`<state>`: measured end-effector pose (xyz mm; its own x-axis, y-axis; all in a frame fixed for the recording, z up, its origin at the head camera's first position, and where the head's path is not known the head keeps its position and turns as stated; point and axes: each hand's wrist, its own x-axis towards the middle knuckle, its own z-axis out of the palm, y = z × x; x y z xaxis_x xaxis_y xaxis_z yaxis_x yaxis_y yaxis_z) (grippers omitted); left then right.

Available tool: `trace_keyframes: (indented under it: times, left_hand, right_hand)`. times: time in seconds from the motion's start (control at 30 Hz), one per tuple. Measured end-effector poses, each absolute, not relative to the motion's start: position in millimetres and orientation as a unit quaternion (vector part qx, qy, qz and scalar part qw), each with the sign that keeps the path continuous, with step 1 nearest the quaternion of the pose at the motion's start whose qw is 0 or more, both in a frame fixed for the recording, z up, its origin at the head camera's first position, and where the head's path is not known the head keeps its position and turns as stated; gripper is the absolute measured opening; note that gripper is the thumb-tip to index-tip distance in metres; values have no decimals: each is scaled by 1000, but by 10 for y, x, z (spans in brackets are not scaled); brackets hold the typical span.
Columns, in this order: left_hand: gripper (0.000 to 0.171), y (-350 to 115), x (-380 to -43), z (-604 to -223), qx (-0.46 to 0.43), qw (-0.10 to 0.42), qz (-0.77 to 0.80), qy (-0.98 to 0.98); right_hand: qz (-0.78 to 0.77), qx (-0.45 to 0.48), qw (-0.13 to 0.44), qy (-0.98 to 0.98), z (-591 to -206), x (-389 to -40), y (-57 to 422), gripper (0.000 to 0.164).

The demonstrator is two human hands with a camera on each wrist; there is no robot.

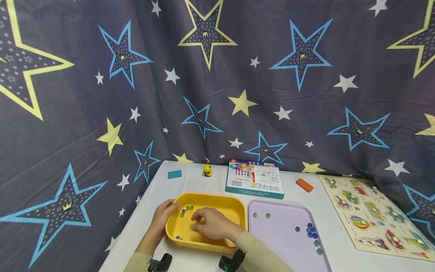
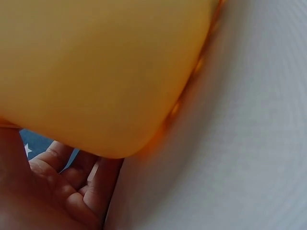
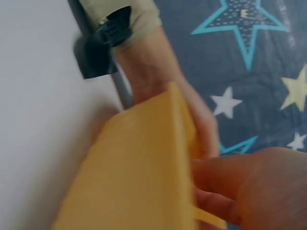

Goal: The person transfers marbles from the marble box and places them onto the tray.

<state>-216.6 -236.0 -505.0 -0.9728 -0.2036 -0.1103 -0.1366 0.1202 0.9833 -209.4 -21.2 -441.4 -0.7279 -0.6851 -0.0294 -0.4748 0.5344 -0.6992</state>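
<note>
A yellow tray (image 1: 210,197) with rounded corners stands on the white table. My left hand (image 1: 161,218) grips its left rim, the thumb over the edge and the fingers outside. The left wrist view shows that hand (image 2: 67,187) beside the tray's wall (image 2: 105,86). Over the tray's inside is my right hand (image 1: 215,223), fingers bent, thumb and forefinger apart with nothing seen between them. Several green and blue marbles (image 1: 191,207) lie at the tray's upper left, and a blue marble (image 1: 178,237) is near its lower left corner. The right palm hides part of the floor.
Right of the yellow tray lies a lilac tray (image 1: 272,241) with green marbles (image 1: 268,215) and blue marbles (image 1: 309,234). Behind stand a boxed set (image 1: 255,179), a yellow toy figure (image 1: 207,170), a teal block (image 1: 175,174) and an orange block (image 1: 304,185). A picture puzzle board (image 1: 374,215) lies far right.
</note>
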Motion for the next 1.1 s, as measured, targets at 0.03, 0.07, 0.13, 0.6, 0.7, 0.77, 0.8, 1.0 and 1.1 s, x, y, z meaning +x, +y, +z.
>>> trace_keyframes:
  times: [0.03,0.07,0.13,0.6,0.7,0.77,0.8,1.0,1.1]
  left_hand:
    - [39,-2361,-2166,-5052,114,25,-654,-748]
    - [40,-2361,-2166,-5052,114,24,-653,-748]
    - [40,-2359,-2166,-5051,114,23,-653,-749]
    - [39,-2355,-2187,-5064,116,28,-654,-747]
    - [38,-2364,-2180,-5073,119,31,-654,-746]
    - [38,-2366,-2178,-5079,121,30,-654,-746]
    - [39,-2368,-2178,-5083,120,29,-653,-747]
    - [36,-2359,-2177,-5075,115,30,-660,-742]
    - [33,-2353,-2180,-5072,112,32,-665,-738]
  right_hand:
    - [-350,-332,152,863,-4439,-2110,-239,23]
    - [-356,-327,152,862,-4460,-2123,-263,22]
    - [-371,-315,150,861,-4506,-2146,-304,20]
    - [-445,-264,243,821,-4686,-2135,-477,20]
    - [-452,-266,262,810,-4707,-2085,-522,16]
    - [-451,-272,264,808,-4720,-2057,-542,13]
    - [-450,-274,264,808,-4724,-2048,-548,12]
    - [-447,-277,271,806,-4710,-2019,-544,7]
    - [-450,-282,277,801,-4689,-2008,-529,7]
